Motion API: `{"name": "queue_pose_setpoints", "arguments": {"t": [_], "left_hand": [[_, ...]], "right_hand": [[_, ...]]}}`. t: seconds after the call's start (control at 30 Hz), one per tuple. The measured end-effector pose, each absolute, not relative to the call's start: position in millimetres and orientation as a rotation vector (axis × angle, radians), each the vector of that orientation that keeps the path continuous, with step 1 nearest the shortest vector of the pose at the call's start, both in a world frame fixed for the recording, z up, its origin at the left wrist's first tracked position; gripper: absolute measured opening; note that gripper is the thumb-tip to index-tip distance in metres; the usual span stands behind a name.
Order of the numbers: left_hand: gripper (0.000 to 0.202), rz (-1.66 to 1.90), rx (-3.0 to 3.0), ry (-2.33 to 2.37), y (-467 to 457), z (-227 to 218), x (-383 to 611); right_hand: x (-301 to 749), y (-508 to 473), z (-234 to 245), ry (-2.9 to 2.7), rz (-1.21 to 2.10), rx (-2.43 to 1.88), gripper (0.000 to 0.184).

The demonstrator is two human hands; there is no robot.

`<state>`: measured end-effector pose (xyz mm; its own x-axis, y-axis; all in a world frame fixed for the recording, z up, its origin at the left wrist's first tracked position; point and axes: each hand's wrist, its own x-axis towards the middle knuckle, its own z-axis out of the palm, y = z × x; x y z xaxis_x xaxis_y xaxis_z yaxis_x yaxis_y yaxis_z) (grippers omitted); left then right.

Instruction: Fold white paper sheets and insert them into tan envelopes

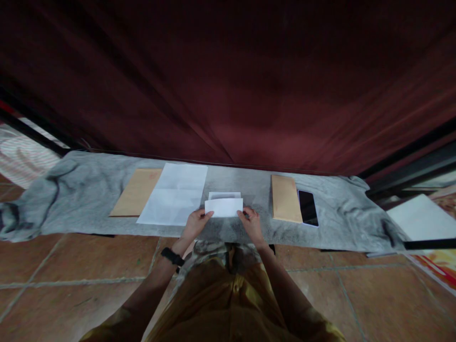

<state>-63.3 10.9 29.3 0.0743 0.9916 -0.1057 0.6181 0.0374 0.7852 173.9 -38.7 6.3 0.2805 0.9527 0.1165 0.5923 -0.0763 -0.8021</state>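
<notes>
A folded sheet of white paper [224, 208] is held between my two hands over the grey cloth, with another white flap showing just behind its upper edge. My left hand [196, 223] pinches its left end, thumb on the front. At the right end, my right hand [251, 223] grips it the same way. Left of my hands lie flat white sheets [174, 192] with a crease across the middle. They partly cover a brown envelope [137, 192]. To the right is a second brown envelope [286, 198], overlapping the edge of a phone [308, 208] with a dark screen.
Grey cloth [245, 183] covers the long narrow surface. A dark red fabric wall [228, 104] rises right behind it. Black metal bars [409, 149] stand at both ends. Below is a tiled floor [107, 259]; a white board-like thing [423, 216] is at far right.
</notes>
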Motion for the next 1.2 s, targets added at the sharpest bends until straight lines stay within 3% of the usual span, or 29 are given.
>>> {"name": "queue_pose_setpoints", "arguments": {"t": [0.2,0.43,0.73,1.0,1.2], "left_hand": [[0.035,0.616,1.689,1.661,10,35,-60],[0.027,0.549,1.735,1.796,19,39,-45],[0.020,0.370,1.894,1.975,14,45,-33],[0.041,0.437,1.811,2.036,11,38,-28],[0.040,0.361,1.861,2.051,14,43,-26]], "right_hand": [[174,-38,4,-1.443,0.550,-1.797,0.031],[160,-35,5,-1.465,0.291,-2.099,0.023],[157,-30,10,-1.484,0.226,-2.186,0.026],[158,-24,11,-1.497,0.247,-2.209,0.028],[159,-21,8,-1.522,0.187,-2.185,0.029]]}}
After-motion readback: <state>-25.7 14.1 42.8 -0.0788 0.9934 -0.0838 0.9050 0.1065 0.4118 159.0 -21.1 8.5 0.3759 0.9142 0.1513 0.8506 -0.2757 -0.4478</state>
